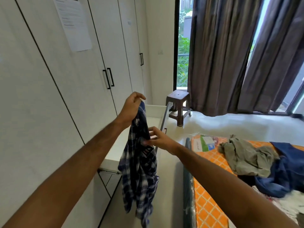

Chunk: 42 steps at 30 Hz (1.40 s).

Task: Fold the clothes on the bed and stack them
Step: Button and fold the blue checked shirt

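Navy-and-white plaid cotton shirt point(139, 175) hangs left of orange-checked bed point(207, 195), off the mattress. Left hand point(131, 106) pinches its top; right hand point(158, 137) pinches lower, likely finding the collar for folding.

The wardrobe point(65, 76) runs along the left, with a drawer point(141, 129) pulled out from it; the shirt point(139, 170) hangs in front of that drawer, held at its top by the left hand point(131, 106) with the right hand point(158, 137) pinching it lower down. The bed point(212, 195) lies to the right with a heap of clothes point(256, 160) on it. Behind, a stool point(178, 104) stands by the curtains point(238, 55), beyond the drawer's far end.
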Tool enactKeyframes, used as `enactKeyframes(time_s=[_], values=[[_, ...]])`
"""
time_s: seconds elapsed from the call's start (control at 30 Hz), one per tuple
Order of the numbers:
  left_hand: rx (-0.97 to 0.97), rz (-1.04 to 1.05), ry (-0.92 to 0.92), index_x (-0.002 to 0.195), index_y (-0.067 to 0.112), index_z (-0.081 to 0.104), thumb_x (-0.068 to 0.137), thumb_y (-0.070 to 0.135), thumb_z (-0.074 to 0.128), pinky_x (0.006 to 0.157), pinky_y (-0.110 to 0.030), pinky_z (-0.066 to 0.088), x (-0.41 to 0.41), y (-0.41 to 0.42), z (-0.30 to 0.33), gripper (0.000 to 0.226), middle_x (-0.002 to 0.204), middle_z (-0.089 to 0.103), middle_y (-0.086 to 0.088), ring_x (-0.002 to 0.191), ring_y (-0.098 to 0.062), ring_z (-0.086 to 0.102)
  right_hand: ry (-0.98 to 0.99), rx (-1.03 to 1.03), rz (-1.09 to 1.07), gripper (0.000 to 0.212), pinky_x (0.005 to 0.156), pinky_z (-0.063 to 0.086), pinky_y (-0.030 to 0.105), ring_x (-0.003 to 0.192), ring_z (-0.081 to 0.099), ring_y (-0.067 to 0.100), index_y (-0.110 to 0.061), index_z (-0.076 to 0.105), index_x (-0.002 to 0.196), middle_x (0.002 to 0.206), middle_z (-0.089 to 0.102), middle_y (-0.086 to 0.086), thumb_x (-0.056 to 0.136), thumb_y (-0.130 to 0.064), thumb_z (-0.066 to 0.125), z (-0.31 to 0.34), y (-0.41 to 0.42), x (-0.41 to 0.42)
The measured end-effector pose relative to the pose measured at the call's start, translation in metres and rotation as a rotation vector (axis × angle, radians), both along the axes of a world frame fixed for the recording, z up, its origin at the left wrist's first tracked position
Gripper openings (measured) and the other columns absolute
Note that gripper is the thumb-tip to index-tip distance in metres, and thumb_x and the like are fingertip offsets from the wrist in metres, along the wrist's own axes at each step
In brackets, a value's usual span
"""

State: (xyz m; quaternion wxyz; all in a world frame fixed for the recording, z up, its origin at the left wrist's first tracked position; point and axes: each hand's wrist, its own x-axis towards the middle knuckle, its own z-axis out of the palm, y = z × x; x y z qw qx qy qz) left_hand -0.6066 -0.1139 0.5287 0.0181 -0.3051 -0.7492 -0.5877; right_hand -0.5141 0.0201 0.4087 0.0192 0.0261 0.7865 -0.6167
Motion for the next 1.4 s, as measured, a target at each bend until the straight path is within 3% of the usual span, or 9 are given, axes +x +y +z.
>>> enactKeyframes(time_s=[0.3, 0.43, 0.6, 0.7, 0.8, 0.93, 1.07, 1.2, 1.4], values=[[-0.137, -0.153, 0.067, 0.099, 0.023, 0.059, 0.106, 0.009, 0.033, 0.066, -0.019, 0.044, -0.05, 0.057, 0.012, 0.03, 0.09, 0.057, 0.004, 0.08, -0.011, 0.054, -0.041, 0.297, -0.178, 0.025, 0.101, 0.051, 0.046, 0.104, 0.067, 0.026, -0.013, 0.07, 0.117, 0.111, 0.072, 0.01, 0.096, -0.025, 0.061, -0.024, 0.081, -0.025], [-0.215, -0.15, 0.045, 0.104, 0.017, 0.059, 0.106, 0.013, 0.038, 0.068, -0.02, 0.043, -0.091, 0.086, -0.013, 0.021, 0.089, 0.06, 0.005, 0.081, -0.012, 0.056, -0.052, 0.434, -0.357, 0.03, 0.097, 0.05, 0.039, 0.107, 0.064, 0.028, -0.01, 0.069, 0.123, 0.117, 0.069, 0.013, 0.104, -0.024, 0.05, -0.02, 0.133, -0.043], [-0.611, -0.205, 0.207, 0.101, 0.022, 0.06, 0.091, 0.048, 0.066, 0.058, -0.024, 0.037, -0.143, 0.129, -0.037, 0.028, 0.07, 0.056, 0.003, 0.062, -0.011, 0.049, -0.033, 0.459, -0.359, 0.03, 0.081, 0.045, 0.032, 0.1, 0.061, 0.026, -0.008, 0.063, 0.121, 0.114, 0.066, 0.016, 0.099, -0.004, 0.044, -0.001, 0.196, -0.081], [-0.83, -0.219, 0.285, 0.104, 0.023, 0.056, 0.087, 0.056, 0.066, 0.06, -0.024, 0.038, -0.167, 0.153, -0.041, 0.039, 0.085, 0.061, 0.003, 0.076, -0.012, 0.057, -0.109, 0.438, -0.28, 0.026, 0.059, 0.043, 0.026, 0.075, 0.055, 0.022, -0.007, 0.062, 0.11, 0.089, 0.061, 0.015, 0.093, 0.003, 0.044, 0.009, 0.224, -0.093], [-0.899, -0.215, 0.328, 0.105, 0.021, 0.054, 0.09, 0.053, 0.065, 0.065, -0.029, 0.04, -0.189, 0.175, -0.04, 0.037, 0.096, 0.061, 0.001, 0.086, -0.017, 0.058, -0.184, 0.521, -0.256, 0.006, 0.058, 0.038, 0.028, 0.074, 0.051, 0.02, -0.014, 0.059, 0.096, 0.08, 0.054, 0.002, 0.092, -0.013, 0.063, 0.01, 0.253, -0.103], [-0.927, -0.4, 0.393, 0.096, 0.02, 0.061, 0.077, 0.071, 0.053, 0.064, -0.024, 0.038, -0.199, 0.195, -0.035, 0.055, 0.085, 0.059, 0.01, 0.076, -0.008, 0.054, -0.258, 0.869, -0.058, 0.044, 0.064, 0.04, 0.026, 0.081, 0.053, 0.016, -0.025, 0.052, 0.097, 0.085, 0.053, -0.009, 0.077, -0.049, 0.083, 0.012, 0.276, -0.108], [-1.003, -0.554, 0.529, 0.099, 0.023, 0.066, 0.07, 0.081, 0.048, 0.063, -0.021, 0.036, -0.205, 0.219, -0.039, 0.066, 0.085, 0.059, 0.01, 0.078, -0.007, 0.054, -0.27, 1.186, -0.089, 0.066, 0.084, 0.041, 0.039, 0.097, 0.045, 0.02, -0.028, 0.047, 0.102, 0.103, 0.05, -0.001, 0.068, -0.079, 0.071, 0.007, 0.296, -0.107], [-0.833, -0.542, 0.517, 0.13, 0.029, 0.052, 0.087, 0.051, 0.068, 0.065, -0.018, 0.038, -0.21, 0.227, -0.045, 0.051, 0.085, 0.052, 0.017, 0.074, 0.001, 0.054, -0.104, 1.048, -0.298, 0.043, 0.086, 0.043, 0.042, 0.101, 0.048, 0.028, -0.013, 0.061, 0.099, 0.104, 0.054, 0.011, 0.09, -0.055, 0.067, 0.006, 0.307, -0.106], [-0.552, -0.505, 0.47, 0.116, 0.021, 0.06, 0.098, 0.02, 0.061, 0.07, -0.016, 0.042, -0.207, 0.233, -0.038, 0.018, 0.085, 0.059, 0.013, 0.078, -0.003, 0.059, -0.072, 0.735, -0.414, 0.041, 0.079, 0.048, 0.041, 0.086, 0.058, 0.021, -0.031, 0.052, 0.08, 0.089, 0.061, -0.001, 0.07, -0.043, 0.089, 0.004, 0.318, -0.094]])
